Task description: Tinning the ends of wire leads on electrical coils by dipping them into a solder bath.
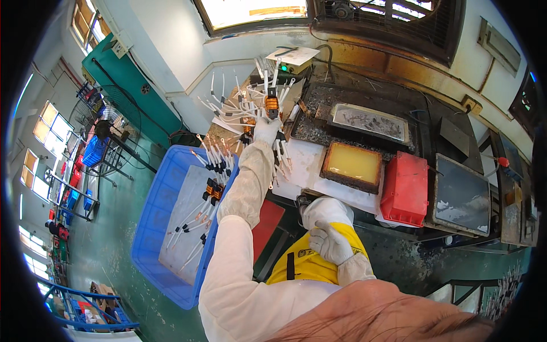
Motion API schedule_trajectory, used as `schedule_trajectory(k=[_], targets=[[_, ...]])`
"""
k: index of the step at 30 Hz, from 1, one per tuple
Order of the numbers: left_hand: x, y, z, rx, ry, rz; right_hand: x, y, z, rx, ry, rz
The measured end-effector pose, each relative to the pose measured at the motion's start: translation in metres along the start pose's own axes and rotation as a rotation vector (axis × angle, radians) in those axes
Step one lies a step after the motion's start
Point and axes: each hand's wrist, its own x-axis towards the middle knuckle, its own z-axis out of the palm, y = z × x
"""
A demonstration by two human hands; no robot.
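Note:
My left hand (266, 131), in a white glove, reaches forward over the bench. Its fingers are closed around the lower end of a wire coil (272, 103) with copper-orange winding, a black band and white leads pointing up. More coils with white leads and ring-shaped lugs (228, 111) lie piled around that hand, partly hidden by it. My right hand (331, 243), also gloved, rests over my yellow apron (290, 259), near my lap. Its fingers are loosely bent and apart, with nothing seen in them. Left of my arm, a blue bin (156, 222) holds several similar coils (213, 191).
On the bench stand a square pan of yellow liquid (353, 163), a red plastic box (405, 188) and a rectangular pot with a grey, crusted surface (370, 122). At the right is a grey-topped tray (461, 194). A large fan (103, 130) stands on the left.

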Motion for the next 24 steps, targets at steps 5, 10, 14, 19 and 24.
schedule_trajectory(k=[5,10,14,19,24], targets=[[-0.029,0.029,-0.031,0.227,0.126,0.223,0.001,-0.004,0.002,-0.067,0.092,0.002],[-0.059,0.048,-0.046,0.396,0.169,0.335,0.001,-0.005,-0.005,-0.036,0.052,-0.013],[-0.101,0.075,-0.061,0.48,0.138,0.412,-0.014,-0.02,0.016,-0.515,0.008,-0.299],[-0.16,0.103,-0.053,0.436,0.034,0.834,-0.075,-0.063,0.117,-1.168,0.049,-1.125],[-0.221,0.124,-0.032,0.441,-0.139,1.178,-0.139,-0.099,0.176,-1.426,0.421,-1.625]])
